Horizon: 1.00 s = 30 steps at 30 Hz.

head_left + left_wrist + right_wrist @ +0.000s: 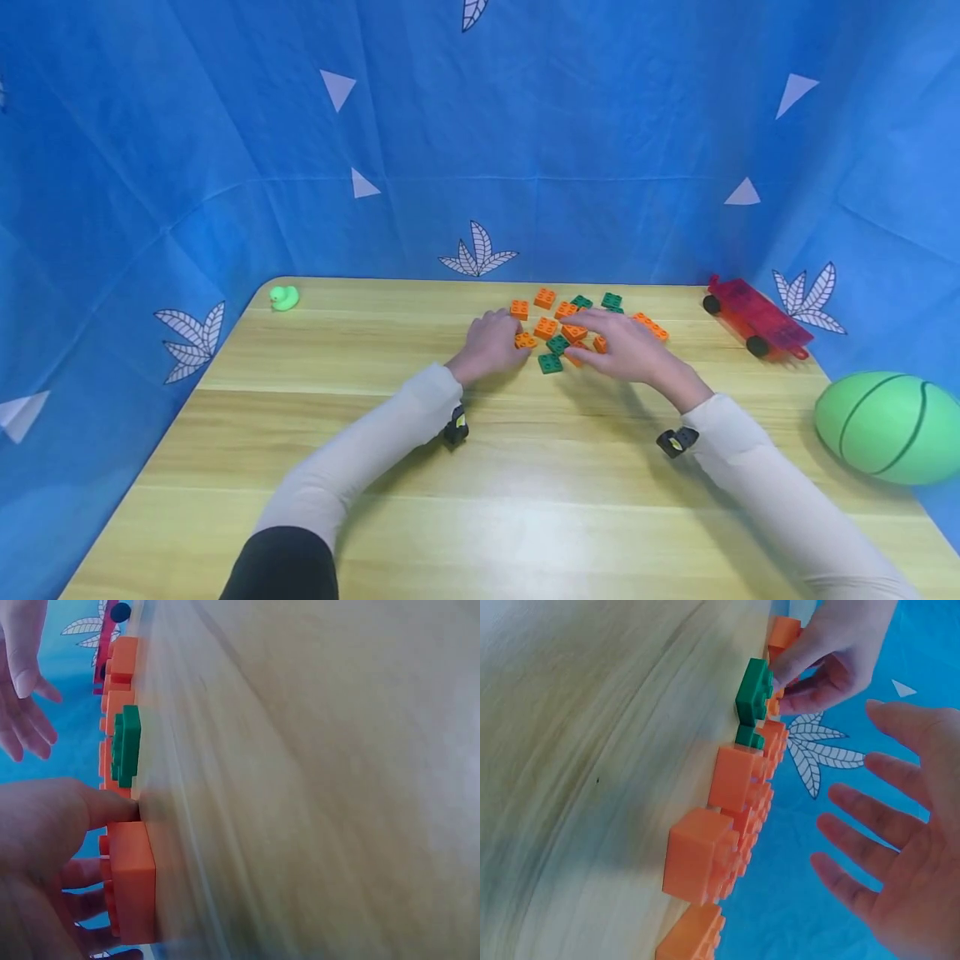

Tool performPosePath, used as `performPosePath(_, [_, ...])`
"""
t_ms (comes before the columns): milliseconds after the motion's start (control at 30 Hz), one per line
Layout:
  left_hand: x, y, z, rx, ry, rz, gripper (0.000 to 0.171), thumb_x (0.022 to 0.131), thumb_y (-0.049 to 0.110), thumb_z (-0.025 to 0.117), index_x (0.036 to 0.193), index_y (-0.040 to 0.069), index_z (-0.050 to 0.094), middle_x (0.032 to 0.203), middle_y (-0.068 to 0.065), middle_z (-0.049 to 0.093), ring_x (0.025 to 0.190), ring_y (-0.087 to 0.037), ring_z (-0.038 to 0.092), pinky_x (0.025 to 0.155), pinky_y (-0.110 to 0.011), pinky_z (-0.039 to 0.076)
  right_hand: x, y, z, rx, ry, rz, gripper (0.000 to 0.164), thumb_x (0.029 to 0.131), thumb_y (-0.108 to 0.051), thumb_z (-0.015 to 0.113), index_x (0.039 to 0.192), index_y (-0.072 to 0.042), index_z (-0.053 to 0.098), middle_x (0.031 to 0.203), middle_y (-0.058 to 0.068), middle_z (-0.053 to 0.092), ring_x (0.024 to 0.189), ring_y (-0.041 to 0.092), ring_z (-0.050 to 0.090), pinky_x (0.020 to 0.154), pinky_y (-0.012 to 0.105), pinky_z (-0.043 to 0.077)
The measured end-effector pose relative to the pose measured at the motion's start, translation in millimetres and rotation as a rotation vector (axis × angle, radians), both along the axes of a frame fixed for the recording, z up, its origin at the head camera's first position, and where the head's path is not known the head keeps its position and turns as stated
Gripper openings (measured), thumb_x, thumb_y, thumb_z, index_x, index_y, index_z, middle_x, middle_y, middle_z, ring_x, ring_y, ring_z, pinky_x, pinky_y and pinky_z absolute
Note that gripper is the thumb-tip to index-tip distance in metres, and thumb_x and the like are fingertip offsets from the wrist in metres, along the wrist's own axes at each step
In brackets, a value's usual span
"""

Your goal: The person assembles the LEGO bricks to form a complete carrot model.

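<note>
In the head view my left hand (491, 346) is at the left edge of a group of toy building bricks. Its thumb and fingers grip an orange brick (133, 889) that lies close on the table, studs toward the palm in the left wrist view. A green brick (550, 363) lies just right of this hand. My right hand (628, 347) hovers over the right part of the group, fingers spread and holding nothing. Below it are several orange bricks (692, 856), partly hidden by the hand in the head view.
More orange bricks (545, 297) and green bricks (612, 300) lie toward the back of the wooden table (360, 350). A green rubber duck (284, 297) sits at the back left corner. On the right are a red toy cart (757, 317) and a green ball (888, 427).
</note>
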State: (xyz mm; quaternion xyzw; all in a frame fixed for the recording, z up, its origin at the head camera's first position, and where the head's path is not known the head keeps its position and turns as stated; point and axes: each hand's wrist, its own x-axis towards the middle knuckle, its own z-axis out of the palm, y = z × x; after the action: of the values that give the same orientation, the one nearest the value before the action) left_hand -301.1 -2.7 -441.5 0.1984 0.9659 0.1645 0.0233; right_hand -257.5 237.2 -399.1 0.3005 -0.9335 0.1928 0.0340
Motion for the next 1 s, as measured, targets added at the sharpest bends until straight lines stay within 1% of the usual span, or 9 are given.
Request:
performPosePath(67, [0.2, -0.5, 1.2, 0.009, 0.006, -0.008, 0.030, 0.095, 0.041, 0.072, 0.093, 0.011, 0.069, 0.102, -0.003, 0.061, 0.095, -0.023, 0.053, 0.085, -0.038, 0.042, -0.7, -2.5, -1.5, 0.001, -0.003, 0.002, 0.053, 0.097, -0.034, 0.072, 0.144, -0.012, 0.060, 0.145, 0.012, 0.063, 0.135, 0.037, 0.057, 0.109, 0.060, 0.047])
performPosePath(167, [1.1, -4.2, 6.2, 0.048, 0.025, -0.019, 0.034, 0.095, 0.040, 0.071, 0.106, 0.008, 0.074, 0.112, -0.005, 0.066, 0.106, -0.025, 0.056, 0.094, -0.040, 0.046, -1.4, -6.1, -2.2, 0.010, -0.003, 0.000, 0.053, 0.097, -0.034, 0.072, 0.143, -0.012, 0.060, 0.144, 0.012, 0.063, 0.134, 0.036, 0.058, 0.109, 0.059, 0.047])
performPosePath(267, [2.8, -11.5, 14.3, 0.093, 0.052, -0.037, 0.041, 0.095, 0.038, 0.072, 0.124, 0.009, 0.072, 0.124, -0.006, 0.069, 0.116, -0.026, 0.057, 0.102, -0.043, 0.047, -1.8, -9.7, -1.0, 0.018, 0.002, -0.007, 0.053, 0.097, -0.036, 0.072, 0.143, -0.011, 0.061, 0.143, 0.013, 0.064, 0.131, 0.036, 0.060, 0.107, 0.059, 0.048])
performPosePath(367, [10.0, -22.4, 24.0, 0.084, 0.064, -0.079, 0.041, 0.095, 0.036, 0.072, 0.126, 0.009, 0.071, 0.124, -0.006, 0.070, 0.114, -0.025, 0.057, 0.102, -0.041, 0.047, -2.2, -12.9, 0.1, 0.014, -0.002, -0.015, 0.051, 0.097, -0.035, 0.072, 0.141, -0.011, 0.062, 0.142, 0.013, 0.064, 0.130, 0.036, 0.060, 0.107, 0.059, 0.049])
performPosePath(533, [38.0, -45.3, 33.9, 0.039, 0.014, -0.177, 0.039, 0.095, 0.035, 0.072, 0.124, 0.009, 0.071, 0.121, -0.005, 0.072, 0.112, -0.024, 0.059, 0.101, -0.039, 0.049, -3.0, -19.0, -1.7, 0.011, -0.013, -0.027, 0.047, 0.097, -0.033, 0.072, 0.137, -0.010, 0.065, 0.140, 0.013, 0.066, 0.129, 0.036, 0.061, 0.106, 0.058, 0.050])
performPosePath(667, [65.1, -63.0, 31.0, 0.027, -0.064, -0.243, 0.039, 0.092, 0.036, 0.075, 0.121, 0.010, 0.073, 0.118, -0.003, 0.073, 0.112, -0.021, 0.063, 0.099, -0.038, 0.053, -4.6, -32.2, -2.5, -0.001, -0.026, -0.029, 0.041, 0.097, -0.034, 0.072, 0.130, -0.009, 0.070, 0.131, 0.013, 0.071, 0.113, 0.034, 0.067, 0.099, 0.055, 0.054])
performPosePath(767, [82.2, -71.7, 25.5, 0.004, -0.114, -0.270, 0.037, 0.091, 0.038, 0.075, 0.118, 0.012, 0.073, 0.113, 0.000, 0.073, 0.105, -0.017, 0.063, 0.093, -0.035, 0.054, -8.0, -47.0, -3.7, -0.008, -0.074, -0.027, 0.039, 0.098, -0.033, 0.071, 0.126, -0.007, 0.072, 0.124, 0.014, 0.074, 0.102, 0.031, 0.070, 0.093, 0.052, 0.056])
performPosePath(933, [99.1, -73.3, 17.4, -0.042, -0.151, -0.337, 0.032, 0.090, 0.039, 0.075, 0.112, 0.016, 0.071, 0.101, 0.006, 0.066, 0.088, -0.011, 0.055, 0.077, -0.029, 0.049, -17.6, -75.0, -9.7, -0.010, -0.189, -0.042, 0.042, 0.099, -0.032, 0.070, 0.126, -0.001, 0.071, 0.117, 0.017, 0.075, 0.097, 0.026, 0.072, 0.089, 0.047, 0.059])
performPosePath(1000, [103.4, -71.3, 16.0, -0.052, -0.153, -0.367, 0.030, 0.090, 0.038, 0.075, 0.110, 0.016, 0.071, 0.098, 0.006, 0.063, 0.086, -0.011, 0.053, 0.074, -0.027, 0.046, -20.9, -88.3, -13.5, -0.011, -0.224, -0.066, 0.042, 0.098, -0.035, 0.071, 0.121, 0.000, 0.072, 0.100, 0.014, 0.076, 0.081, 0.020, 0.070, 0.080, 0.041, 0.059])
